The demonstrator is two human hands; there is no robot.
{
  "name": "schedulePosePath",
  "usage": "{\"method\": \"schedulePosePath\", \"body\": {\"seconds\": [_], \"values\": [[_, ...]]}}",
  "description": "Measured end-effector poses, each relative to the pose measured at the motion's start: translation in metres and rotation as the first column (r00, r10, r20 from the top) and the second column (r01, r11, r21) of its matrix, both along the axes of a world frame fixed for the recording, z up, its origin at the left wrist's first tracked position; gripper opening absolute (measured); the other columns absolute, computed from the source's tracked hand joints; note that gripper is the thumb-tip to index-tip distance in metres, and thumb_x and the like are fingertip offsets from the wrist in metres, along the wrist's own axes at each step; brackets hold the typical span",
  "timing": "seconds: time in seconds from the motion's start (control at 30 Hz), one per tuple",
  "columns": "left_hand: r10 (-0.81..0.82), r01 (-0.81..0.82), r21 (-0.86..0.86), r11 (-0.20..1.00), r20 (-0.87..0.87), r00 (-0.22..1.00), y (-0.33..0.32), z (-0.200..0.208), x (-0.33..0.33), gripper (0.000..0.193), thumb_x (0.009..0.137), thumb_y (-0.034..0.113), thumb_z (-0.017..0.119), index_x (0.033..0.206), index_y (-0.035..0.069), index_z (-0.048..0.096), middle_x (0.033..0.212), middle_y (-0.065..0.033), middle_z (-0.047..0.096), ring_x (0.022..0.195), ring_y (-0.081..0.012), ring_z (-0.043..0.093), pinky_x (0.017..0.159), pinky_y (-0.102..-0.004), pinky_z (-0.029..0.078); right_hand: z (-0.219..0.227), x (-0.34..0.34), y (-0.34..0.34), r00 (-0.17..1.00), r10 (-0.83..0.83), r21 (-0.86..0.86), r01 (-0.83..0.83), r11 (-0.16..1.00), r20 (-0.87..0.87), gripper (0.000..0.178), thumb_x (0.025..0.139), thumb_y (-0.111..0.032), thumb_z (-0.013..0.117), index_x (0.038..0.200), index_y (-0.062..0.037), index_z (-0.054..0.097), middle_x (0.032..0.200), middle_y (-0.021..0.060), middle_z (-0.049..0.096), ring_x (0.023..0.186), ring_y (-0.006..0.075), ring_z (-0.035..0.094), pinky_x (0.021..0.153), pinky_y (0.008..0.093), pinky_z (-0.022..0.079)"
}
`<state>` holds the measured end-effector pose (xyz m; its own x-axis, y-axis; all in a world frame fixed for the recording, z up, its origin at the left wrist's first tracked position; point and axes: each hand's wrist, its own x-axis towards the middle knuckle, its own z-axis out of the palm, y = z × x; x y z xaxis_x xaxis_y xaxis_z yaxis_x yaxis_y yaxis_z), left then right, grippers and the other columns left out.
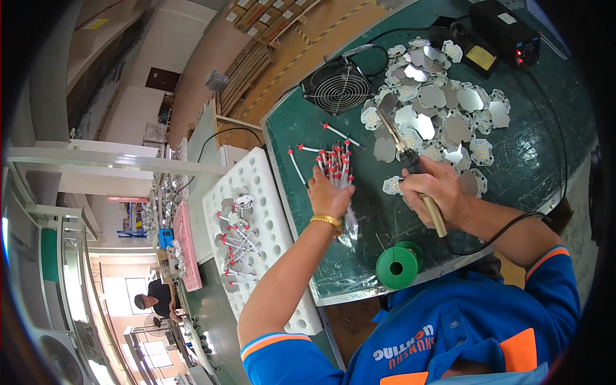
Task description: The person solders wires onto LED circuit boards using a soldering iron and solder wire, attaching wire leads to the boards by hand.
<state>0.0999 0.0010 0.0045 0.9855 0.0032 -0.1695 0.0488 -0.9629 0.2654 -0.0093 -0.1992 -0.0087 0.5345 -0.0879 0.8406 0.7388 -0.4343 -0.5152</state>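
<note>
My right hand (pixel 439 192) is closed round the tan handle of a soldering iron (pixel 408 156), its metal tip pointing up and left over the edge of a heap of small LED boards (pixel 457 128). Some boards lie with a silver back up, others with the white face up. To the left, my left hand (pixel 328 194), a gold bracelet on its wrist, has its fingers round a bundle of short white wires (pixel 335 160) with red ends. The fingertips are partly hidden among them. A few loose wires (pixel 296 167) lie beside the bundle on the green table.
A black fan (pixel 340 91) stands beyond the wires. At the back right are a soldering station (pixel 505 32) and a yellow sponge (pixel 481 58). A green solder spool (pixel 387 271) sits near the front edge. White foam (pixel 282 269) with wired boards lies left; the iron's cord (pixel 564 147) loops right.
</note>
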Motion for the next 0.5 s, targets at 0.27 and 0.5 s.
{"method": "schedulePosePath", "body": {"seconds": [0.27,0.5], "values": [[-0.422,0.429,0.009,0.903,0.195,0.885,0.047,-0.009,-0.021,0.066,0.063,-0.005,0.05,0.127,0.0,0.037,0.116,-0.0202,0.048,0.108,-0.0369,0.046,0.094,-0.0409,0.037,0.001,0.0,-0.003,1.0,-0.01,0.008,0.01,1.0,-0.008,0.033,0.066,0.008,0.064,0.092,-0.0075,0.053,0.066,0.0078,0.047,0.049,0.0213,0.049,0.041,0.031,0.037],[-0.794,0.783,0.133,0.608,0.111,0.598,0.035,0.008,-0.007,0.072,0.063,-0.007,0.053,0.131,0.002,0.033,0.115,-0.0182,0.046,0.103,-0.0351,0.046,0.092,-0.0402,0.038,0.001,-0.001,-0.005,0.998,0.021,-0.061,-0.025,0.998,-0.053,0.032,0.065,0.009,0.064,0.092,-0.0059,0.052,0.068,0.0088,0.052,0.052,0.022,0.051,0.042,0.0299,0.039]]}}
